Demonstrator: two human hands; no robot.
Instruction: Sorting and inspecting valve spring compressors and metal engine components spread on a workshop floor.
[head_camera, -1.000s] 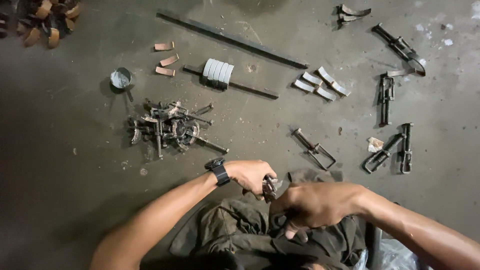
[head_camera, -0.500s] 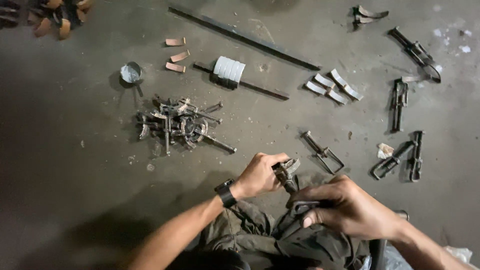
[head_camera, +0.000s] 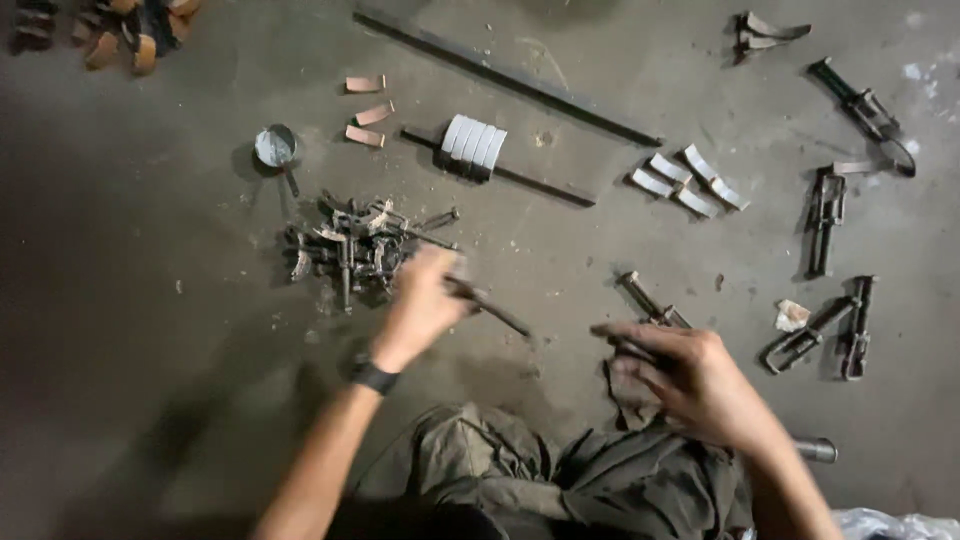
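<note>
Head view: left hand (head_camera: 420, 305) grip pinches one rod (head_camera: 490, 305); right hand (head_camera: 690, 385), fingers spread, touches one clamp (head_camera: 650, 303).

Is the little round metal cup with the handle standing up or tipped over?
Standing up. The little round metal cup sits on the grey floor with its open mouth facing up, handle lying low beside it. Whether anything is inside, cannot tell.

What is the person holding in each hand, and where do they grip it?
The left hand reaches over the pile of metal parts, too blurred to show any hold. The right hand rests on a dark rag; grip unclear.
</note>
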